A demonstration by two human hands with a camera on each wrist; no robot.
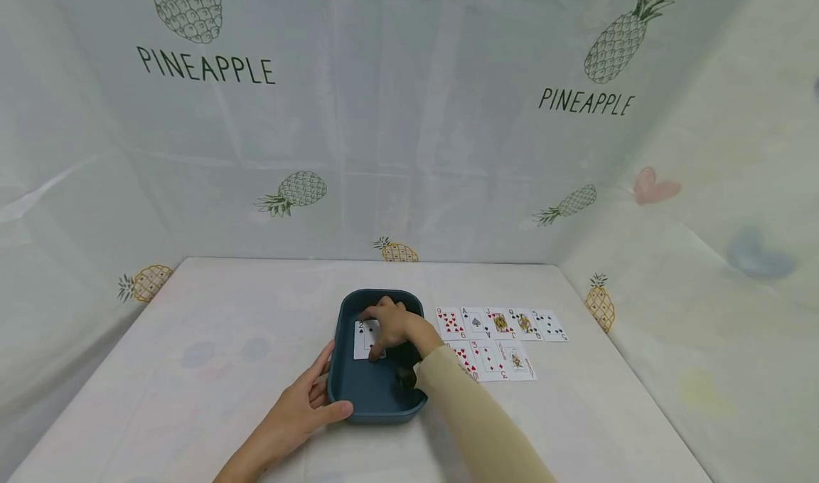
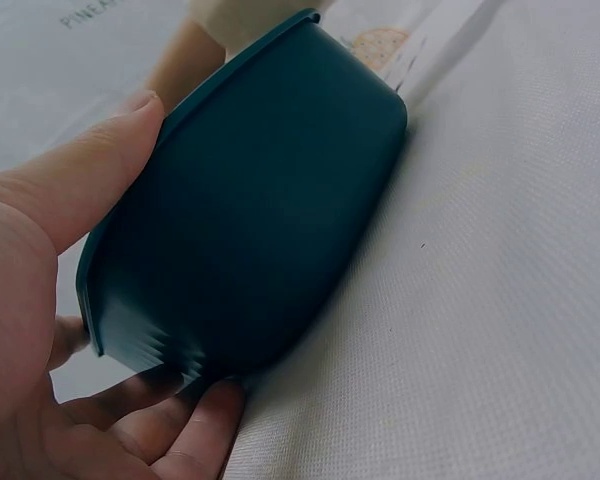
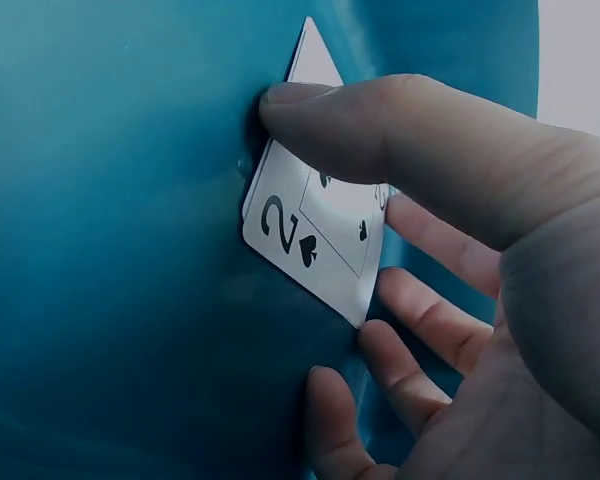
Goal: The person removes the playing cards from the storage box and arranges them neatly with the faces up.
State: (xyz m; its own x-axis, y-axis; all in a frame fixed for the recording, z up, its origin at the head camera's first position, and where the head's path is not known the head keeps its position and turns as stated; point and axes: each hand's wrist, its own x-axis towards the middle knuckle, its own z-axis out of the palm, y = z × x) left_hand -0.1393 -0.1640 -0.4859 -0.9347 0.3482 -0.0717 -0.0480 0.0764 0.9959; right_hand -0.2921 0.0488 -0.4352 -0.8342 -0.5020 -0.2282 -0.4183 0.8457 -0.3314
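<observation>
A dark blue plastic tub (image 1: 367,394) stands on the white-covered table in the head view. My left hand (image 1: 297,405) grips its left side, thumb at the near rim and fingers along the outer wall; the left wrist view shows this grip close up. Inside the tub, my right hand (image 1: 393,324) pinches a small stack of playing cards (image 3: 325,255) at its edges. The top card is a two of spades. In the right wrist view the thumb presses one edge while fingertips meet the opposite side, partly hiding the face.
Right of the tub, face-up playing cards (image 1: 495,360) lie in two overlapping rows, several in each. My right sleeve (image 1: 476,412) covers part of the lower row. A pineapple-printed sheet (image 1: 409,113) hangs behind the table and along both sides.
</observation>
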